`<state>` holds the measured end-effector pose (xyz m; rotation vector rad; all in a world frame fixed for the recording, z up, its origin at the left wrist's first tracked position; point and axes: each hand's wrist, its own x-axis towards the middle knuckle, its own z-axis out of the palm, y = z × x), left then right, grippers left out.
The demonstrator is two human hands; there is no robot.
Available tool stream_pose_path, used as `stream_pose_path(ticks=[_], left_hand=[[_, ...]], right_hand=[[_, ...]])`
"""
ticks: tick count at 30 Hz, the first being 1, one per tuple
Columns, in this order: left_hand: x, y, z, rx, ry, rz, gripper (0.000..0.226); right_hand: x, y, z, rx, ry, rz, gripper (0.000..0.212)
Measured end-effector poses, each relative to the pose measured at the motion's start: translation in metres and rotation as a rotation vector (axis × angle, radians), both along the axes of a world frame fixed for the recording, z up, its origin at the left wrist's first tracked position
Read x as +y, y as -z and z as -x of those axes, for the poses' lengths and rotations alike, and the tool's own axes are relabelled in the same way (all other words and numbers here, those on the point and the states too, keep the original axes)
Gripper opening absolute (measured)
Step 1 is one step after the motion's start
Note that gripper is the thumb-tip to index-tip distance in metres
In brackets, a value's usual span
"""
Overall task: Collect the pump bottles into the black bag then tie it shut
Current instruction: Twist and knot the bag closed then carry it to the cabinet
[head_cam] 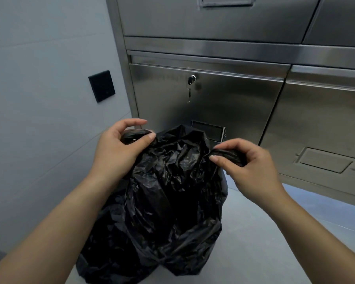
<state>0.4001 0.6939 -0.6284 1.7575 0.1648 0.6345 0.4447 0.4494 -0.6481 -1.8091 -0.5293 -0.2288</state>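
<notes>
A crumpled black bag [164,201] hangs in front of me, bulging low toward the floor. My left hand [119,146] grips a gathered corner of its rim at the upper left. My right hand [248,165] pinches the opposite gathered corner at the upper right. The two corners are held apart, and the mouth between them sags in folds. No pump bottles show; whatever the bag holds is hidden by the plastic.
A stainless steel cabinet [223,95] with a key in its lock [191,79] stands right behind the bag. A grey wall with a black switch plate [101,86] is on the left. Pale grey floor [254,242] lies below and to the right.
</notes>
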Motion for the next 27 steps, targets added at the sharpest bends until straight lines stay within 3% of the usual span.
stream_pose_path(ticks=[6, 12, 16, 20, 27], left_hand=[[-0.011, 0.025, -0.002, 0.136, 0.207, 0.007, 0.036], [0.004, 0.068, 0.0, 0.248, 0.308, -0.025, 0.037], [0.012, 0.094, -0.004, 0.281, 0.213, -0.147, 0.026], [0.02, 0.103, -0.007, 0.294, 0.017, -0.444, 0.032], [0.013, 0.099, -0.008, 0.219, 0.12, -0.184, 0.023]], right_hand=[[0.025, 0.015, -0.002, -0.032, -0.066, 0.205, 0.011], [0.03, 0.046, -0.01, 0.178, -0.12, 0.195, 0.014], [0.035, 0.069, -0.018, 0.22, -0.109, 0.224, 0.013], [0.039, 0.08, -0.027, 0.254, -0.043, 0.145, 0.013], [0.049, 0.085, -0.016, 0.172, -0.055, -0.015, 0.022]])
